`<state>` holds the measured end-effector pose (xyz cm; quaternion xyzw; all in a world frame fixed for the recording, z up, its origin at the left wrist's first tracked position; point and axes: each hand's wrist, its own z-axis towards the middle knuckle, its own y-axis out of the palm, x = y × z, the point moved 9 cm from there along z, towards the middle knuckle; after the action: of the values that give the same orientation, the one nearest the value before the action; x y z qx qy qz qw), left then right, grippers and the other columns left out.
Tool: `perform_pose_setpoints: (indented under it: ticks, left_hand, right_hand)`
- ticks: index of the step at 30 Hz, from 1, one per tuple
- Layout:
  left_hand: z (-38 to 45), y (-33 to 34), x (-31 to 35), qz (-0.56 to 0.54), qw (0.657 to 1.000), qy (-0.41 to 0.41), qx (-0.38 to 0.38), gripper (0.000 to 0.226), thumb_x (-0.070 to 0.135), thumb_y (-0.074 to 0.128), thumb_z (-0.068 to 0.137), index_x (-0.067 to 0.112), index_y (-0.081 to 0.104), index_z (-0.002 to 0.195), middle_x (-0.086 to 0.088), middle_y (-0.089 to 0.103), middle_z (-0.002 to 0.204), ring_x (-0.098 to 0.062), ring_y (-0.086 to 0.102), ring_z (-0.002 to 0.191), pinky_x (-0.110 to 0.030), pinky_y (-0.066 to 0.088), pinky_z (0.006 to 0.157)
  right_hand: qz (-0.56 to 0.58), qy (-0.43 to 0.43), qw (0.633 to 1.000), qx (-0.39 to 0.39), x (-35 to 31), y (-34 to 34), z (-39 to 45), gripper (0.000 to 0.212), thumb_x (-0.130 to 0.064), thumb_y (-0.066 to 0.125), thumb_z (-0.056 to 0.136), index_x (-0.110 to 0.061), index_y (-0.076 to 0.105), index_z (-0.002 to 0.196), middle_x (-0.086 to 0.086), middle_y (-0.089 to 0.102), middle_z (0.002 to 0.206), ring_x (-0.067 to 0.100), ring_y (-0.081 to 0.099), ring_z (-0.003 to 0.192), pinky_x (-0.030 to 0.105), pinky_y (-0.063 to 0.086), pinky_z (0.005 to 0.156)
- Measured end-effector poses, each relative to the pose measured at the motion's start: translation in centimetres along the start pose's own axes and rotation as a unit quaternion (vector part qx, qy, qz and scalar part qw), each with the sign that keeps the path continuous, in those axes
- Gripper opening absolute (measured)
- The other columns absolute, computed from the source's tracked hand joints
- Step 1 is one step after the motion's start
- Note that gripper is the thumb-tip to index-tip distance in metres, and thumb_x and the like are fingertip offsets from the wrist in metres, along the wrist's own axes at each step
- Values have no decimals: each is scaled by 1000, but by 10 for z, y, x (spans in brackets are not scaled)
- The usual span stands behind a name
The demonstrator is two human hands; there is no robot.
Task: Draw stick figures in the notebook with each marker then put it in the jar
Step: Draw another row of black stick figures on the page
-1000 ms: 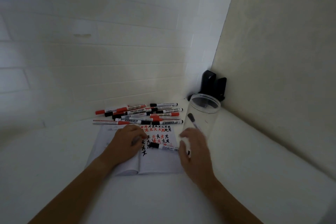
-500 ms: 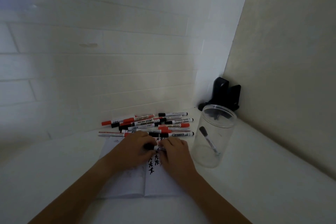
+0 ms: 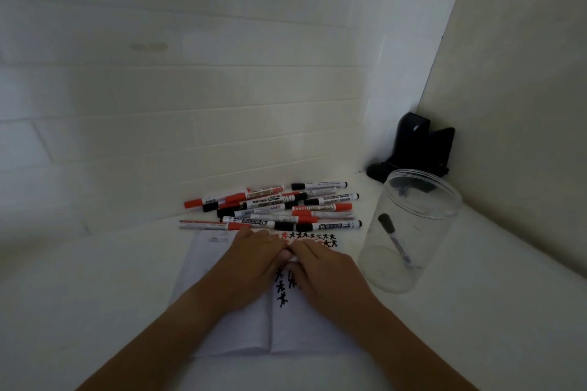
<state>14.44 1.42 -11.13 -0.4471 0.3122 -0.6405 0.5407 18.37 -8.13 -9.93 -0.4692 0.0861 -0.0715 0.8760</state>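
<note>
The left hand (image 3: 251,267) and right hand (image 3: 320,270) meet over the notebook (image 3: 241,333), hiding whatever their fingers (image 3: 279,255) hold and several stick figures (image 3: 313,236). Both forearms run off the bottom edge. Small print on the markers (image 3: 270,209) is unreadable.

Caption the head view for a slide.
Both hands meet over the open notebook of stick figures, beside the marker pile and jar.
</note>
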Motion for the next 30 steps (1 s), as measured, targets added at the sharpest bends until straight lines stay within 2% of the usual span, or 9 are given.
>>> perform_pose_setpoints:
  ticks: [2,4,7,12,16,20,24,27,30]
  left_hand:
    - [2,5,0,12,1000,-8,-20,51,57,6,100,31,47,85,14,49,79,-6,42,77,-32,27,88]
    - [1,10,-1,4,999,-13,-36,61,59,3,97,27,54,89,10,54,80,-8,45,78,-32,25,88]
    - [2,9,-2,-7,1000,-9,-21,75,68,-8,92,27,55,85,12,50,74,-8,43,74,-32,23,83]
    - [0,6,1,-23,999,18,13,55,64,1,98,36,44,78,23,37,69,1,35,68,-31,19,77]
    - [0,6,2,-15,999,34,11,52,61,5,100,36,47,80,23,40,74,2,35,72,-29,19,78]
    - [-1,-2,8,18,998,48,37,56,56,8,103,32,54,82,23,46,79,0,39,77,-27,20,79]
    - [1,-10,12,44,997,50,42,74,56,-1,101,23,63,85,9,64,85,-12,54,81,-31,25,82]
    - [1,-9,12,26,998,44,22,82,60,-6,96,20,64,86,6,65,88,-16,55,84,-34,28,84]
    - [-1,-8,14,21,997,66,32,75,58,-2,99,20,61,82,8,59,82,-10,46,78,-30,23,80]
  right_hand:
    - [-34,-14,999,26,-2,-5,1,23,-31,66,95,-16,71,111,-3,72,91,13,68,69,23,48,49]
    - [-76,-27,996,48,-5,-11,2,30,-40,56,95,-18,73,105,-6,71,80,10,65,59,19,41,44]
    - [-108,-36,992,48,-7,-15,3,41,-46,43,96,-21,75,102,-7,70,70,11,62,50,20,42,40]
    - [-115,-21,993,29,-6,-14,-1,45,-50,37,99,-22,72,105,-6,64,58,13,56,41,22,40,39]
    - [-132,-12,991,27,-9,-11,-4,46,-51,37,99,-22,73,104,-5,60,51,12,52,36,22,40,37]
    - [-135,-11,989,51,-9,-13,-4,48,-51,38,98,-20,74,103,-6,63,56,11,55,39,21,40,37]
    - [-119,-32,988,98,-12,-15,-2,39,-42,44,97,-15,73,96,-1,66,78,12,61,61,23,47,49]
    - [-140,-25,986,81,-12,-9,-2,40,-42,43,97,-16,74,97,-5,64,68,11,58,49,20,36,43]
    - [-158,-12,986,54,-10,-6,-4,44,-45,39,98,-19,75,100,-7,60,57,11,51,37,18,24,41]
